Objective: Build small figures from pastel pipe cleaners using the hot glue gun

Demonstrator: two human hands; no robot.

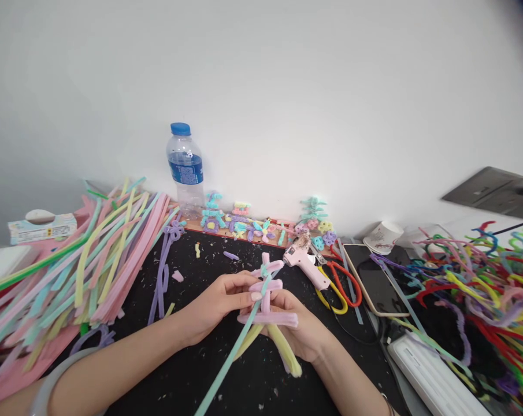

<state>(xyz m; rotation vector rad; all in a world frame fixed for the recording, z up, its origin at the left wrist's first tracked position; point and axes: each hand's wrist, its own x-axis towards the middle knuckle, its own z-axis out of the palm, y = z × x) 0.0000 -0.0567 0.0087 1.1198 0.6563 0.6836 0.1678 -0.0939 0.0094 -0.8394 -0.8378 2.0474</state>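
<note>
Both hands meet over the black mat around a small figure of fuzzy pipe cleaners [278,318], made of pink crossbars on an upright stem with yellow strands hanging below. A long mint green pipe cleaner [233,356] crosses its front, wound about the stem near the top. With thumb and fingers, my left hand [226,297] pinches the figure and the mint strand from the left. My right hand [302,329] grips the figure from behind on the right, its fingers partly hidden by the pink bars.
A pink glue gun [307,264] and scissors with red and yellow handles [345,283] lie right of my hands. Pipe cleaners are heaped left [114,260] and right [495,294]. A water bottle [186,167], phone [380,289], paper cup [383,236] and white power strip [434,375] stand or lie around.
</note>
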